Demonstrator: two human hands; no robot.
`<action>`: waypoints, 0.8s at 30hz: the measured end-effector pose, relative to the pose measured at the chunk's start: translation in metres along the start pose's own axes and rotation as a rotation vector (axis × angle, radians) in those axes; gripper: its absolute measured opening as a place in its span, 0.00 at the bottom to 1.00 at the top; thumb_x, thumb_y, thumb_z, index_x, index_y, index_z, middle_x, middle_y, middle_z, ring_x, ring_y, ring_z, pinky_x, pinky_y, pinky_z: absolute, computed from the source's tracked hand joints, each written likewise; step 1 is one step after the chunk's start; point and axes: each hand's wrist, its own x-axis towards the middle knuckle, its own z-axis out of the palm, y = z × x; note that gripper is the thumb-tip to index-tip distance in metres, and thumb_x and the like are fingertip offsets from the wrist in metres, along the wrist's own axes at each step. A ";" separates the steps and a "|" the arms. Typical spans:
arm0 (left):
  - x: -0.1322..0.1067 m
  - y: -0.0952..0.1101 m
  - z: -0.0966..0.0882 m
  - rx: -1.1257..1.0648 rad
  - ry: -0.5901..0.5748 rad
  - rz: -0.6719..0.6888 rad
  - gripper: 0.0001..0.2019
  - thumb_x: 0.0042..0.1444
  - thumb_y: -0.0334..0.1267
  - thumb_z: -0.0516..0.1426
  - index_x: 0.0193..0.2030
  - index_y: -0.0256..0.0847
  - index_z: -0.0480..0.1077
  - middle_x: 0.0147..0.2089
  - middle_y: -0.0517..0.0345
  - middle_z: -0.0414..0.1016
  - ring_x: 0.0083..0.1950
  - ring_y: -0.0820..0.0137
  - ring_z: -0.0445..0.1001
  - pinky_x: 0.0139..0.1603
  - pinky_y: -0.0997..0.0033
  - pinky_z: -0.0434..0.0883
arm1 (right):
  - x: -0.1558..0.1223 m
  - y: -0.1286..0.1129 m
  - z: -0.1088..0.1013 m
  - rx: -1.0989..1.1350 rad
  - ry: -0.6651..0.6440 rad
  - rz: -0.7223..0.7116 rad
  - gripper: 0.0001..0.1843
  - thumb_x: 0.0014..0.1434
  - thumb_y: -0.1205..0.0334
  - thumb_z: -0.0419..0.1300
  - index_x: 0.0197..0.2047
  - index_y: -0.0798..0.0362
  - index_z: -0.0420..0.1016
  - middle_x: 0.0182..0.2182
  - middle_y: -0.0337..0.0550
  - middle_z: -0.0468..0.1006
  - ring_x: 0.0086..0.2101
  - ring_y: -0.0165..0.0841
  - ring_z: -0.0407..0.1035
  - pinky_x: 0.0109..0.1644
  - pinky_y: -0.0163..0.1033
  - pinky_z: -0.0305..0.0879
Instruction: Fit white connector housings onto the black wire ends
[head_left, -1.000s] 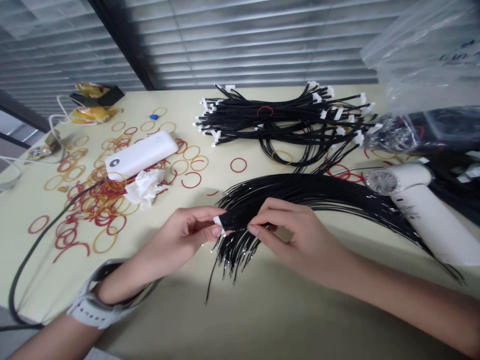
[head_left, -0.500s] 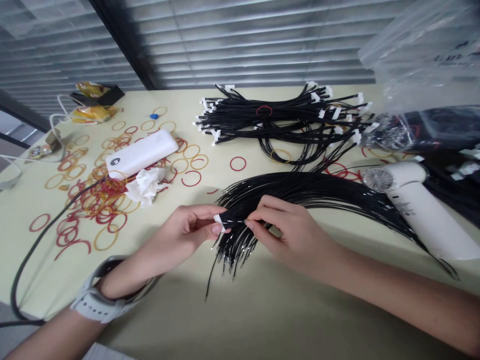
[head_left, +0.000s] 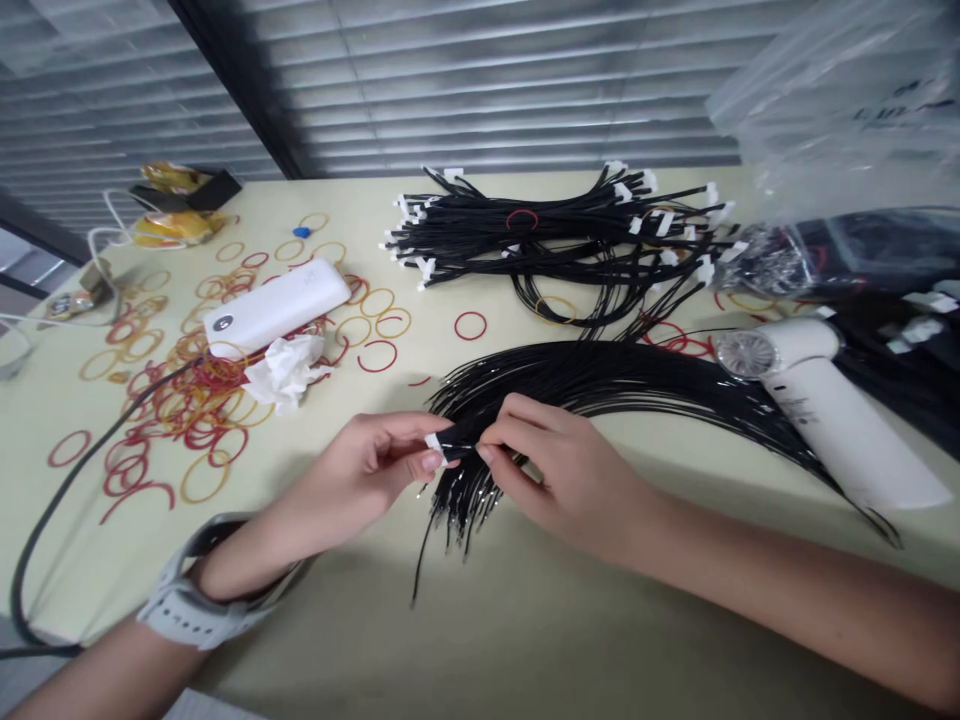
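Note:
My left hand (head_left: 360, 465) pinches a small white connector (head_left: 433, 443) between thumb and fingertips, at the end of a loose bunch of thin black wires (head_left: 600, 376). My right hand (head_left: 559, 465) sits just beside it, with thumb and forefinger closed on the black wires close to the connector. The wires fan out to the right and hang in loose ends below my hands. Behind them lies a second bundle of black wires (head_left: 547, 240), tipped with white connectors and looped by a red rubber band.
Red and tan rubber bands (head_left: 202, 420) are scattered on the pale table (head_left: 525, 620) at left, around a white power bank (head_left: 274, 308) and crumpled tissue (head_left: 283, 372). A white handheld fan (head_left: 832, 400) lies at right, below a clear plastic bag (head_left: 840, 110). A black cable (head_left: 60, 510) runs along the left.
My right hand has moved left, closer to the connector, and its fingers now pinch the wires next to it. The view has shifted slightly.

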 end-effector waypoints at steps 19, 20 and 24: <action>0.007 -0.003 0.004 -0.233 -0.024 -0.045 0.11 0.51 0.30 0.57 0.44 0.33 0.67 0.34 0.59 0.74 0.33 0.80 0.71 0.34 0.86 0.68 | -0.005 0.002 0.003 0.036 0.142 -0.134 0.08 0.57 0.70 0.49 0.31 0.59 0.69 0.27 0.42 0.66 0.29 0.26 0.58 0.32 0.34 0.56; 0.007 -0.004 0.004 -0.221 -0.019 -0.044 0.12 0.52 0.31 0.57 0.44 0.34 0.67 0.33 0.59 0.74 0.32 0.80 0.70 0.33 0.86 0.68 | -0.005 0.001 0.004 0.011 0.094 -0.103 0.09 0.57 0.69 0.49 0.30 0.59 0.69 0.26 0.42 0.65 0.28 0.26 0.57 0.32 0.35 0.55; 0.005 -0.005 0.004 -0.145 -0.012 -0.045 0.13 0.52 0.34 0.57 0.45 0.33 0.67 0.32 0.58 0.73 0.30 0.79 0.68 0.29 0.85 0.66 | -0.003 -0.001 0.003 -0.011 0.034 -0.038 0.09 0.56 0.69 0.49 0.28 0.59 0.68 0.25 0.40 0.63 0.27 0.26 0.56 0.32 0.35 0.52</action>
